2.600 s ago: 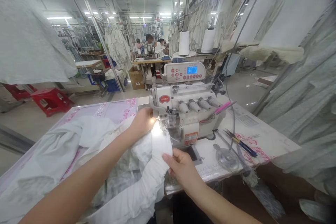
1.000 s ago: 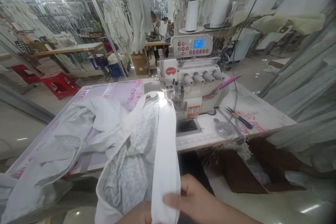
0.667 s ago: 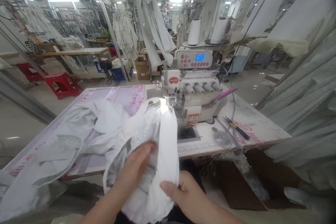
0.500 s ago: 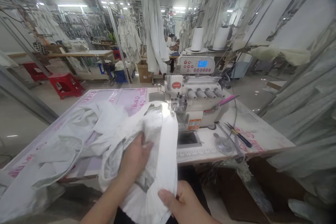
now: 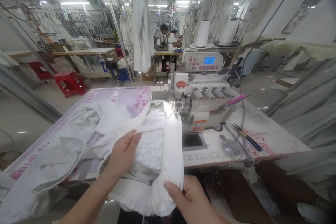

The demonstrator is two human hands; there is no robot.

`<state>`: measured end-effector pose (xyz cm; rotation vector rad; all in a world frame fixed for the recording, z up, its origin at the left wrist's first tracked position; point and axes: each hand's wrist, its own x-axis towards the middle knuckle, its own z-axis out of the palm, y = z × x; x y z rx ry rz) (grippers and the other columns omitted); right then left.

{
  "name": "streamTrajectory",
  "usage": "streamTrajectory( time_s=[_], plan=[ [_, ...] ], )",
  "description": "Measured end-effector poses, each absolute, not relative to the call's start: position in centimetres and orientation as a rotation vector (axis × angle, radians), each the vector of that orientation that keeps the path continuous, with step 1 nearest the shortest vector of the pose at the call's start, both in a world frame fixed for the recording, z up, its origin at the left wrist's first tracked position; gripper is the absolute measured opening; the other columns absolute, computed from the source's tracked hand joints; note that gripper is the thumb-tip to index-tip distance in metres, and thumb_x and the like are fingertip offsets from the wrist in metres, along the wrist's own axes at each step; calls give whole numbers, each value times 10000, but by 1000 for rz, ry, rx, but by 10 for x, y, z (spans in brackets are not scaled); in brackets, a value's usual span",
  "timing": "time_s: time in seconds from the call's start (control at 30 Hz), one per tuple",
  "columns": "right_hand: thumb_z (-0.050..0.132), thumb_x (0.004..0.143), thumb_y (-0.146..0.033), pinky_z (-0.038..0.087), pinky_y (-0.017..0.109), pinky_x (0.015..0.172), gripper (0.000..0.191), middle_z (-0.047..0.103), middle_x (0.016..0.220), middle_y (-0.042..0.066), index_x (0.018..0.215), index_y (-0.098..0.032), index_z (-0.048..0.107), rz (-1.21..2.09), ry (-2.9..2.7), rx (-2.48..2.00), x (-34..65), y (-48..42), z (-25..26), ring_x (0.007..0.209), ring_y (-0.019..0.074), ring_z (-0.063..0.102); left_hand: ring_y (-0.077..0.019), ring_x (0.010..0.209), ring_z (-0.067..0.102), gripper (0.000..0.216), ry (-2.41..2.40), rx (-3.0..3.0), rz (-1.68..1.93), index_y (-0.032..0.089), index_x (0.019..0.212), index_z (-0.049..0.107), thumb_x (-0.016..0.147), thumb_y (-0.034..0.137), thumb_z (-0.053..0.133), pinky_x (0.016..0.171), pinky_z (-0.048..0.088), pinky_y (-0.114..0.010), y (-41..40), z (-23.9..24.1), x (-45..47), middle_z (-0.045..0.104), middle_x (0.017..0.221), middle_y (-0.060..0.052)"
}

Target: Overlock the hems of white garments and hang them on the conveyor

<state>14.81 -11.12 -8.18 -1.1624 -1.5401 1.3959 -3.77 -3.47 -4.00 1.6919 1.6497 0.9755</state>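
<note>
A white garment point(image 5: 149, 154) with a gathered band forms a loop in front of an overlock sewing machine point(image 5: 202, 94). The band's far end lies beneath the lit needle area. My left hand point(image 5: 124, 150) is closed on the garment's inner fabric at the loop's left side, thumb on top. Lower right, my right hand point(image 5: 187, 196) pinches the band's edge between thumb and fingers. The rest of the pale cloth point(image 5: 60, 150) spreads over the table to the left and hangs off its front edge.
Thread snips point(image 5: 246, 137) and a small clear dish point(image 5: 232, 147) lie right of the machine. Thread cones point(image 5: 203, 34) stand behind it. A cardboard box point(image 5: 241, 192) sits below the table. A red stool point(image 5: 69, 83) is at left; another person point(image 5: 170, 38) sits farther back.
My left hand has moved left and up, taking hold of the inner fabric and spreading the loop wider. My right hand still pinches the band. The camera view has shifted slightly.
</note>
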Motion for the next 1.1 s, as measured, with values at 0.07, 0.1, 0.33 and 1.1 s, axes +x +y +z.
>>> streamTrajectory(
  time_s=[0.07,0.1,0.33,1.1],
  plan=[
    [410,790,-530,348,206,511,481,451,559,15,609,-106,548,1380,-1534,-1173,150,-108,-81,548,119,384,-100,609,373,287,1667,1723,988,167,643,406,822,388,361,591,313,-179,-31,-36,-37,386,602,40],
    [414,794,-515,348,206,514,466,453,565,15,612,-106,545,1385,-1534,-1175,150,-107,-82,553,120,387,-96,593,357,294,1681,1736,987,166,633,395,825,385,358,573,304,-178,-30,-33,-37,362,590,41],
    [440,812,-388,319,207,517,345,433,585,4,593,-122,467,1384,-1492,-1141,157,-88,-78,560,110,368,-77,509,297,314,1794,1936,1024,164,592,301,841,351,339,509,258,-185,-15,-18,-29,255,529,46],
    [637,614,-472,313,187,429,385,485,539,-25,689,-107,541,1611,-1186,-1092,174,-14,-52,450,65,405,-73,481,377,320,1091,1519,482,146,743,526,783,448,428,452,295,-181,-53,-40,-3,457,587,22]
  ],
)
